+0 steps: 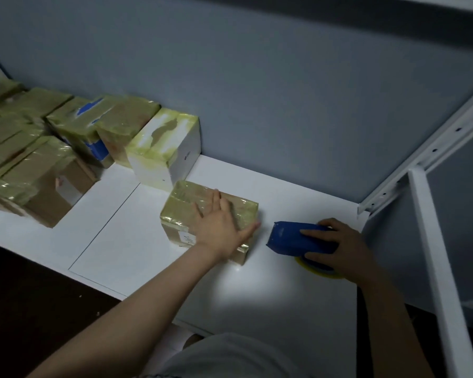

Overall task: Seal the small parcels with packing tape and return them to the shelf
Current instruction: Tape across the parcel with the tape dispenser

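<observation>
A small brown parcel (185,207) wrapped in yellowish tape lies on the white shelf board (126,241). My left hand (220,227) rests flat on its top with the fingers spread. Just to the right, my right hand (339,245) grips a blue tape dispenser (290,238) that sits on the board. The yellow tape roll (316,271) shows under the hand.
Several taped parcels (47,173) crowd the left of the shelf, and a white taped box (164,154) stands against the grey back wall. A white metal upright (437,268) and the upper shelf rail (432,151) bound the right side. A dark floor lies below left.
</observation>
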